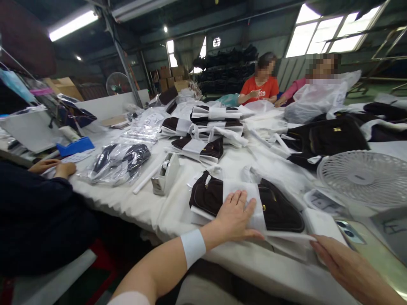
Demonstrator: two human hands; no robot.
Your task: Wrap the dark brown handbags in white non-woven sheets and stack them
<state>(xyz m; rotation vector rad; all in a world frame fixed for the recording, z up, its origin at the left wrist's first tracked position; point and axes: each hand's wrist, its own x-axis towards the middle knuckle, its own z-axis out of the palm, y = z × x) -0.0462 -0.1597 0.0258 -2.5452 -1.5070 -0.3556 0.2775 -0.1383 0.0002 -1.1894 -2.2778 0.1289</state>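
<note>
A dark brown bag [280, 209] with a white paper band [233, 188] round its middle lies at the table's front edge. My left hand [235, 214] rests flat on that band, fingers spread, pressing the bag from above. At the bag's lower right, a white paper sheet [291, 239] sticks out from beneath it. My right hand [340, 256] pinches the right end of this sheet between thumb and fingers. Just beyond the bag, more banded dark bags [199, 146] are stacked.
A tape dispenser [165, 174] stands left of the bag. Further left lies a plastic-wrapped bag [119, 161], near a co-worker's hands [59, 167]. A white fan [362, 178] and a phone [365, 243] are on the right. Two people [260, 87] sit across the table.
</note>
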